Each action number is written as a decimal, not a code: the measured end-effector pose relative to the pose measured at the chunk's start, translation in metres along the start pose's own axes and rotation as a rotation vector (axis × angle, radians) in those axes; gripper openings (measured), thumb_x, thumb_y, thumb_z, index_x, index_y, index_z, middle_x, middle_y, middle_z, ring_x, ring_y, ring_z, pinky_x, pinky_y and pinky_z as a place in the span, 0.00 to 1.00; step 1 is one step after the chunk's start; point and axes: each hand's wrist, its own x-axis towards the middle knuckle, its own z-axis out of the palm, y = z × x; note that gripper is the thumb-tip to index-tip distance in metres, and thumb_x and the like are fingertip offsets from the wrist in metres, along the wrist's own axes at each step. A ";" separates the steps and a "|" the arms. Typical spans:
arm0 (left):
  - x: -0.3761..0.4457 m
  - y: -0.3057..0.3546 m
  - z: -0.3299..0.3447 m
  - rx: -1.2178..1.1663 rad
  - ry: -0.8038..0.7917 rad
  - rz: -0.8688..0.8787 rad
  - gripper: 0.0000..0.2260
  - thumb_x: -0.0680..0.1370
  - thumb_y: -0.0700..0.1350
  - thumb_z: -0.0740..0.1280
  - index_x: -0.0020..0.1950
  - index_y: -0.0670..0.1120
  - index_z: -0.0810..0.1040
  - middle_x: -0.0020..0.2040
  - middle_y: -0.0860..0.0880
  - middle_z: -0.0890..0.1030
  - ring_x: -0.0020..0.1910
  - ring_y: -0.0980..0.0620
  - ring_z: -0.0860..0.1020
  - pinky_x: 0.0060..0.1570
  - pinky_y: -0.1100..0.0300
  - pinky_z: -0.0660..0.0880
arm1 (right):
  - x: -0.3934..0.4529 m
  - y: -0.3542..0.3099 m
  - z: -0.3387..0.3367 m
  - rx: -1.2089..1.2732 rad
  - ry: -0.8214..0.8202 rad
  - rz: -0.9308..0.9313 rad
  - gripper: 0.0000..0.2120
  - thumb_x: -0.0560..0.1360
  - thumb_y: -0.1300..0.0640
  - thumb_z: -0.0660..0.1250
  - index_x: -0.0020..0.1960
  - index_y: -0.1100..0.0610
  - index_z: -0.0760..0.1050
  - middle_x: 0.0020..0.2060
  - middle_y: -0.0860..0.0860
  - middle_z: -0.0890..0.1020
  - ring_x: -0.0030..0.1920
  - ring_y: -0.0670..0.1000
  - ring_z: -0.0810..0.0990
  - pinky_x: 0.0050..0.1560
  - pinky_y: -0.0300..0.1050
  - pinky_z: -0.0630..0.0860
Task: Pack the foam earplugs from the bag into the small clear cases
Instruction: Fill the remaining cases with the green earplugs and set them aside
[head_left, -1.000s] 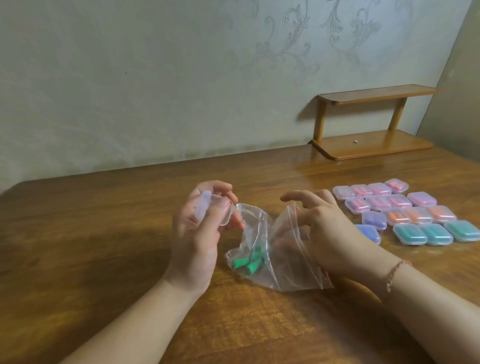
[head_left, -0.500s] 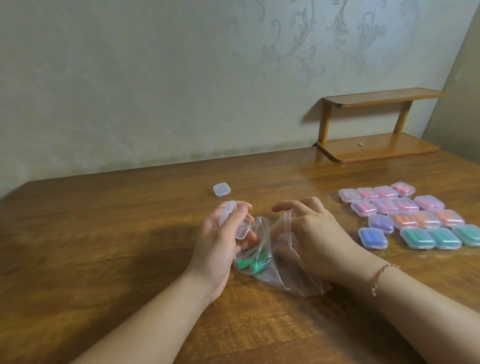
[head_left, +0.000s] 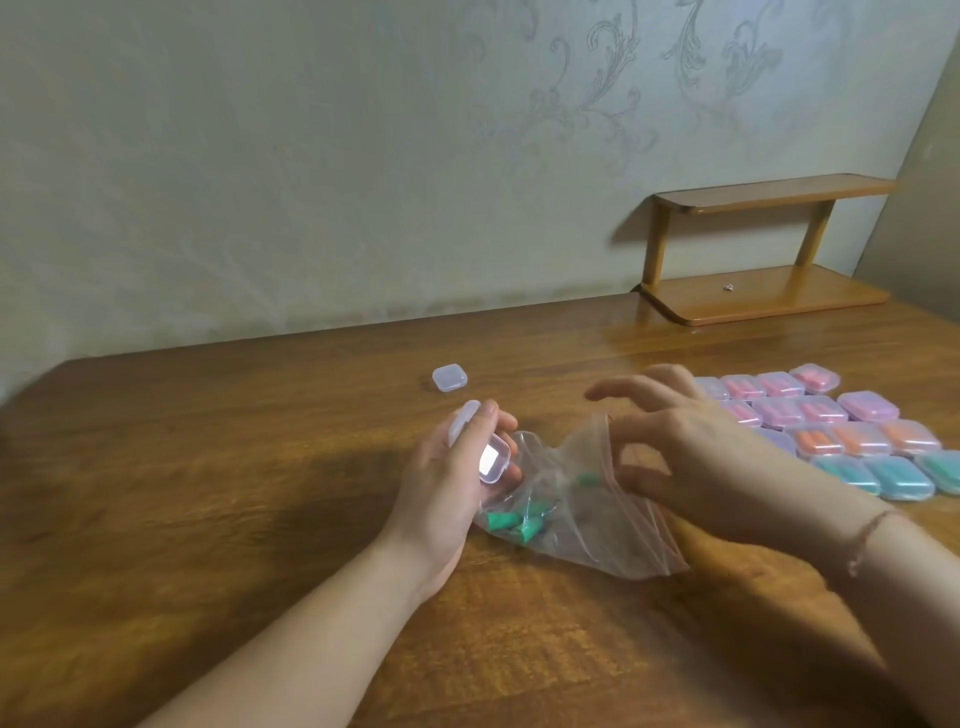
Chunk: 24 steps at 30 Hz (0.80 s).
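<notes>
Your left hand (head_left: 457, 467) sits near centre, forearm angled in from the near left, fingers and thumb curled round an opened clear case (head_left: 491, 457) with its lid hinged up on the far side. Your right hand (head_left: 685, 447) arches over the mouth of the clear bag (head_left: 587, 509); fingers spread and bent, the lower ones at the bag's rim; whether they pinch the plastic cannot be told. Green earplugs (head_left: 514, 522) lie in the bag's near left corner, just beside your left palm. One closed empty case (head_left: 450, 377) stands apart on the far side. Filled cases (head_left: 862, 441) sit in rows to the right, partly behind your right hand. The table (head_left: 208, 467) runs open to the left; the wooden shelf (head_left: 769, 249) stands at the far right edge.
</notes>
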 end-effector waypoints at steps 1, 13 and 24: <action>0.000 0.000 -0.001 -0.005 0.003 0.003 0.15 0.81 0.54 0.61 0.47 0.45 0.81 0.41 0.47 0.79 0.46 0.44 0.80 0.56 0.41 0.79 | -0.005 0.003 -0.010 0.019 0.016 0.008 0.00 0.73 0.43 0.65 0.44 0.37 0.74 0.70 0.35 0.62 0.71 0.43 0.53 0.70 0.47 0.60; -0.014 0.020 0.002 -0.280 -0.014 -0.034 0.16 0.78 0.58 0.64 0.45 0.46 0.79 0.41 0.46 0.78 0.36 0.52 0.76 0.37 0.59 0.72 | -0.012 -0.019 -0.019 0.816 0.354 0.107 0.06 0.77 0.58 0.65 0.45 0.51 0.80 0.34 0.46 0.81 0.31 0.41 0.77 0.31 0.34 0.74; -0.029 0.023 0.014 -0.382 -0.396 -0.239 0.19 0.79 0.59 0.59 0.48 0.45 0.80 0.40 0.46 0.78 0.36 0.51 0.73 0.39 0.57 0.67 | -0.003 -0.050 0.008 0.175 0.463 -0.190 0.11 0.73 0.55 0.73 0.52 0.44 0.77 0.41 0.36 0.78 0.40 0.42 0.74 0.33 0.42 0.76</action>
